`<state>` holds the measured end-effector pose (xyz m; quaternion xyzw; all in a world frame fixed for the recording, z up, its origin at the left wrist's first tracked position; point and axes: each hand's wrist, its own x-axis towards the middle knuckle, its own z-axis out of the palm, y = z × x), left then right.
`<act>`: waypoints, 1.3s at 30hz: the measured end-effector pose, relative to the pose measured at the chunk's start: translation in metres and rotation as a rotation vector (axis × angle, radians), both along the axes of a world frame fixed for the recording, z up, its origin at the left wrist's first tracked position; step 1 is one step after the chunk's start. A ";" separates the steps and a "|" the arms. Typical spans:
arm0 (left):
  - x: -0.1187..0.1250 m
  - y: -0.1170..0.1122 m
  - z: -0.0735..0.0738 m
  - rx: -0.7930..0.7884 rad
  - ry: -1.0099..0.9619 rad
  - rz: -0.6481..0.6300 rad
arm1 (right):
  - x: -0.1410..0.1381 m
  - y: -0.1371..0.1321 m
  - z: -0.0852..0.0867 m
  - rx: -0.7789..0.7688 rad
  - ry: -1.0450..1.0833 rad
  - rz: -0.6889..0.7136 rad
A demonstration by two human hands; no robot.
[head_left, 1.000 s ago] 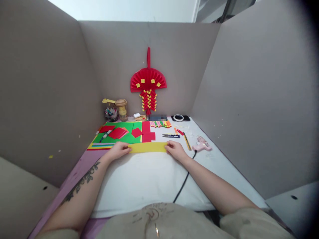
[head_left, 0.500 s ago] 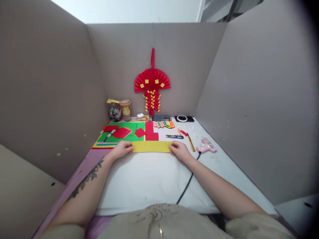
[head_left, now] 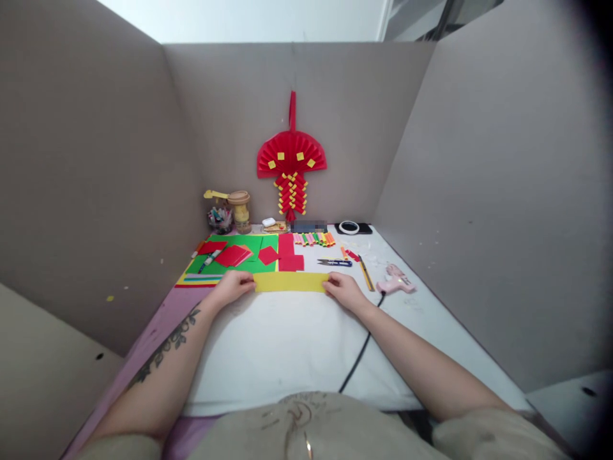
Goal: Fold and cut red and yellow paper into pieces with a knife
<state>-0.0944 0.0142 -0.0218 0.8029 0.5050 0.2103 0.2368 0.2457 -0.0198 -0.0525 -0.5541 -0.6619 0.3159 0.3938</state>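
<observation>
Stretched lengthwise between my two hands is a yellow paper strip [head_left: 290, 282], nearly flat and level above the white table covering. My left hand [head_left: 236, 286] pinches its left end, and my right hand [head_left: 343, 287] grips the right end between thumb and fingers. Just beyond the strip lie red paper pieces [head_left: 291, 262] and a green sheet [head_left: 251, 241] with red paper shapes on it. Thread snips [head_left: 335, 262] with a dark blue handle rest behind my right hand, close to a yellow craft knife [head_left: 366, 273].
A pink hot glue gun [head_left: 396, 282] lies at the right, its black cord [head_left: 357, 363] running under my right forearm. Behind are several small paper rolls [head_left: 314, 239], a phone [head_left: 366, 229], a lidded cup [head_left: 241, 212] and a pen holder [head_left: 219, 220]. A red fan ornament [head_left: 292, 156] hangs on the partition.
Both hands keep hold of the yellow paper strip in nearly the same place. The strip looks slightly straighter, and the whole view has shifted a little.
</observation>
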 end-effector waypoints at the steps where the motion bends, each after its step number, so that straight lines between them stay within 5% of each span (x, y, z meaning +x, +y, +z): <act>1: 0.001 -0.001 0.001 0.000 -0.006 0.006 | 0.000 0.000 0.000 -0.001 -0.014 -0.006; 14: 0.015 -0.011 0.011 -0.285 -0.336 0.092 | -0.002 -0.003 0.012 0.048 0.283 0.031; 22: 0.021 -0.010 0.011 -0.187 -0.477 0.172 | 0.001 -0.005 0.010 -0.014 0.328 0.201; 26: 0.019 -0.010 0.012 -0.295 -0.545 0.134 | 0.000 -0.006 0.006 0.045 0.472 0.243; 29: 0.019 -0.013 0.009 -0.406 -0.551 0.089 | -0.002 -0.010 0.010 0.148 0.413 0.294; 35: 0.025 -0.014 0.002 -0.528 -0.582 0.073 | -0.004 -0.026 0.030 0.300 0.068 0.623; 39: 0.043 -0.016 0.009 -0.556 -0.958 0.260 | -0.012 -0.032 0.032 0.506 0.025 0.481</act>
